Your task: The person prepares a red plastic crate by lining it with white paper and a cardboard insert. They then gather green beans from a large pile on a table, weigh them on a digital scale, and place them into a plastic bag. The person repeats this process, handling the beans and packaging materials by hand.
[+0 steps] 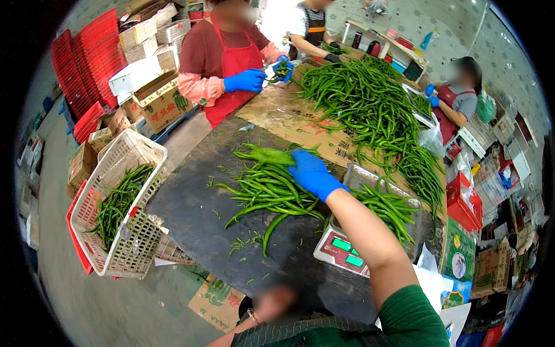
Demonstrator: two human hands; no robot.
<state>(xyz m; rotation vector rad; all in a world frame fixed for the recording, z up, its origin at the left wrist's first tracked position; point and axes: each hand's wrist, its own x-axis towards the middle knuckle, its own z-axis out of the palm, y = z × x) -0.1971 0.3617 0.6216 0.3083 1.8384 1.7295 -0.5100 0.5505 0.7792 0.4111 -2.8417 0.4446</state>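
My right hand (315,174), in a blue glove, reaches over the table and grips some green chili peppers (271,156), which are blurred by motion. Right under it lies a loose pile of long green chili peppers (277,191) on the dark tabletop (190,204). My right forearm passes above a digital scale (337,250) with lit green displays, hiding part of it. More green chilies (386,208) rest on the scale's metal tray. Close to my body at the table's near edge is my left hand (275,302), a band at its wrist; blur hides its fingers.
A large chili heap (360,95) covers flattened cardboard (282,106) at the far side. Left of the table, a white plastic basket (149,234) contains chilies. Across stands a person in a red apron (240,56); two other people work farther back. Stem scraps (243,243) litter the tabletop.
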